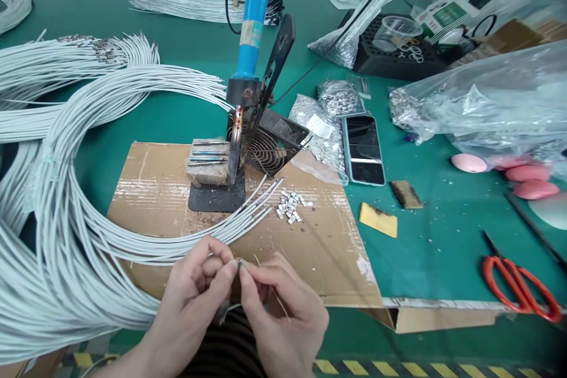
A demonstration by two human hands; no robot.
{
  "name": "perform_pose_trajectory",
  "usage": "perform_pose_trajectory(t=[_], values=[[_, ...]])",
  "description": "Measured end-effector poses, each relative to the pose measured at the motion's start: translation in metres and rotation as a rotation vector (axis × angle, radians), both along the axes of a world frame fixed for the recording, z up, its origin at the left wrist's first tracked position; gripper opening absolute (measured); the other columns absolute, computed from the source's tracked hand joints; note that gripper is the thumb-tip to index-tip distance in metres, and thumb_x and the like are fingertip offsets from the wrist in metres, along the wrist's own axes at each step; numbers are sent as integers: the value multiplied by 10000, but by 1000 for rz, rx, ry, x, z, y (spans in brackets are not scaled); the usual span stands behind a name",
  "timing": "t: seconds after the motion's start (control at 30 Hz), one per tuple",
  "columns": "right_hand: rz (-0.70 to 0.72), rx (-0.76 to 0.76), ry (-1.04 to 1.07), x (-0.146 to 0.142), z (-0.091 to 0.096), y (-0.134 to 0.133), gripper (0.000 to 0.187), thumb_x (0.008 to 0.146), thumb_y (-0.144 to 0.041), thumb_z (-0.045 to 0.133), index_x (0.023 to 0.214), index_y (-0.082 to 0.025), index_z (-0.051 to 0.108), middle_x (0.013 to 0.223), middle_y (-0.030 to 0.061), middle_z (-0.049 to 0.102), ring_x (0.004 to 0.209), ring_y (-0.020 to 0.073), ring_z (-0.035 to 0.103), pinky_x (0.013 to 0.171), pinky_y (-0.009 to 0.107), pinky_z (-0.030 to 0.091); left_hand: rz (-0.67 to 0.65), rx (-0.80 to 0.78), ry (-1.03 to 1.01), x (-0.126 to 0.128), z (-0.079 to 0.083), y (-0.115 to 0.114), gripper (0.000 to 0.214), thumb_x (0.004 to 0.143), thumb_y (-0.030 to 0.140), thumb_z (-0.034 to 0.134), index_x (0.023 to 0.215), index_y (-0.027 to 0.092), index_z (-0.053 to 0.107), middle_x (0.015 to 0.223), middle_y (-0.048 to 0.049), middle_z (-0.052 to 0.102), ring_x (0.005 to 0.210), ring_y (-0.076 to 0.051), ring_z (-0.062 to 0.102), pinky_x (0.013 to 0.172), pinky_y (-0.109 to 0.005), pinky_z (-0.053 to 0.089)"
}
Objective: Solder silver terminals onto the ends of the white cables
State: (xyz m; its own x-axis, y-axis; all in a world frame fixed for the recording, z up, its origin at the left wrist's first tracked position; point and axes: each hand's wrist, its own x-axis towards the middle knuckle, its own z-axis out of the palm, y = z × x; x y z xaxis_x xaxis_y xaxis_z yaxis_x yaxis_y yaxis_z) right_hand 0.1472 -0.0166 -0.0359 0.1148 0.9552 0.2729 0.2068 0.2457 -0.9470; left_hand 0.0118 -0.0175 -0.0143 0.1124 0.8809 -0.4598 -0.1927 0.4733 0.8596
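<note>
My left hand [201, 292] and my right hand [283, 307] meet fingertip to fingertip over the front edge of the cardboard sheet [328, 271]. Left thumb and forefinger are pinched around a tiny item, mostly hidden by the fingertips. A thin pale wire [280, 301] runs through my right hand, whose thumb and forefinger are also pinched together. Just beyond my hands lie the loose ends of white cables [212, 236] and a small pile of metal clips [291, 207].
A blue-handled soldering iron [252, 18] is clamped upright beside a grey block [208, 165]. A round fan grille [266, 150] sits behind it. Coiled white cables [66, 189] fill the left. At right are a phone [364, 150], a yellow sponge [378, 220] and red-handled scissors [518, 283].
</note>
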Motion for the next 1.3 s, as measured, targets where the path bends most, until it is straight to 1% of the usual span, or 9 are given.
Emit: perform_pose_trajectory(t=[0.13, 0.27, 0.4, 0.57, 0.73, 0.87, 1.0, 1.07, 1.3], values=[[41, 156, -119, 4, 4, 3, 291, 875, 41, 691, 1006, -210, 754, 732, -5, 679, 629, 119, 554, 563, 238, 450, 85, 35, 51, -1, 0, 5, 238, 947, 397, 720, 859, 190, 640, 596, 87, 480, 514, -78, 248, 468, -186, 205], [240, -25, -74, 25, 11, 20, 164, 973, -97, 644, 919, -225, 731, 777, -4, 709, 670, 131, 605, 608, 253, 477, 104, 43, 169, -4, 3, 12, 175, 872, 299, 750, 777, 172, 677, 553, 99, 405, 525, -82, 264, 495, -180, 246], [400, -164, -64, 39, 18, 36, 311, 1064, -259, 521, 795, -205, 666, 708, -11, 593, 681, 145, 553, 615, 274, 425, 65, 24, 205, -3, 8, 12, 160, 829, 276, 749, 736, 170, 674, 543, 95, 404, 524, -84, 277, 503, -186, 255], [520, 4, -165, 33, 13, 42, 229, 1014, -121, 543, 804, -211, 525, 744, -22, 505, 736, 150, 498, 664, 278, 403, 26, -19, 150, -2, 8, 13, 170, 808, 280, 766, 736, 175, 653, 532, 109, 375, 514, -79, 244, 495, -192, 234], [413, 226, -285, 27, 3, 37, 207, 958, -47, 519, 857, -226, 499, 767, -5, 511, 753, 176, 494, 679, 303, 431, 9, -91, 106, 0, 5, 17, 188, 797, 291, 788, 736, 173, 655, 506, 129, 344, 488, -64, 186, 481, -195, 193], [335, 18, -254, 43, 6, 41, 237, 992, -128, 531, 782, -237, 528, 718, -25, 540, 677, 153, 540, 603, 267, 438, 36, -37, 169, 2, 7, 21, 181, 758, 263, 812, 714, 158, 671, 520, 105, 391, 511, -68, 250, 500, -197, 212], [-79, -110, -277, 83, -4, 57, 257, 1051, -273, 542, 803, -224, 587, 738, -7, 588, 672, 163, 549, 604, 286, 431, 184, -43, 176, -1, 13, 27, 194, 763, 298, 818, 730, 163, 682, 510, 119, 354, 498, -64, 212, 483, -200, 164], [-178, -178, -315, 100, -14, 66, 233, 999, -363, 639, 838, -200, 683, 758, 15, 647, 685, 177, 571, 624, 303, 447, 208, -63, 153, -3, 14, 29, 209, 757, 318, 820, 730, 162, 684, 502, 123, 351, 486, -61, 193, 474, -209, 136], [-25, -377, -453, 110, -17, 86, 219, 848, -409, 750, 848, -199, 815, 686, 15, 683, 606, 168, 564, 579, 303, 446, 238, -37, 173, 1, 14, 29, 185, 743, 279, 821, 718, 158, 684, 495, 112, 397, 500, -65, 222, 502, -233, 133]])
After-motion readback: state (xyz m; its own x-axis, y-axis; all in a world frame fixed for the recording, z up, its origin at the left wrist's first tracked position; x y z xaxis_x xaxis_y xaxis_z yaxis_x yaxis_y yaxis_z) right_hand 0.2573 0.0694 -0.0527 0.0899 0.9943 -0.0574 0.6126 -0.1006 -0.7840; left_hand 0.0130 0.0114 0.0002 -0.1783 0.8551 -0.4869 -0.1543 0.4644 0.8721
